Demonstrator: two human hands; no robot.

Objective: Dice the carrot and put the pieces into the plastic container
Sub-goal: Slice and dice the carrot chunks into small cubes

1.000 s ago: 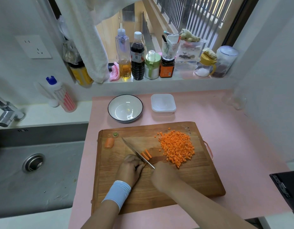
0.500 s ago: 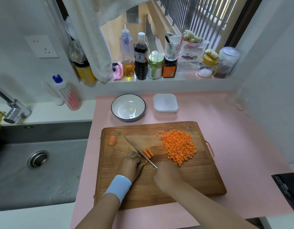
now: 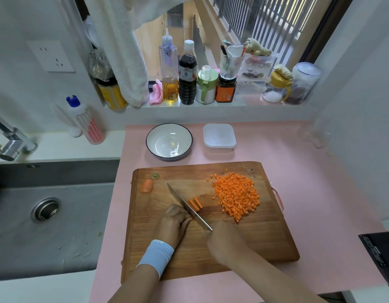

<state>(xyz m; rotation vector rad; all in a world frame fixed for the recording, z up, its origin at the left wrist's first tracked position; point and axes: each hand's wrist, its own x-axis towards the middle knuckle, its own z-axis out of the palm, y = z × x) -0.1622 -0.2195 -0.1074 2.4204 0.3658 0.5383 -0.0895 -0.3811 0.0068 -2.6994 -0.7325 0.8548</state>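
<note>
Right hand grips the knife, its blade across carrot strips pinned by the curled left hand on the cutting board; diced carrot heaped alongside, plastic container behind the board.

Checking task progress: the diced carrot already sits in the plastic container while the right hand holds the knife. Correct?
Not quite. The head view shows the diced carrot piled on the cutting board; the plastic container holds none. The right hand does hold the knife.
</note>
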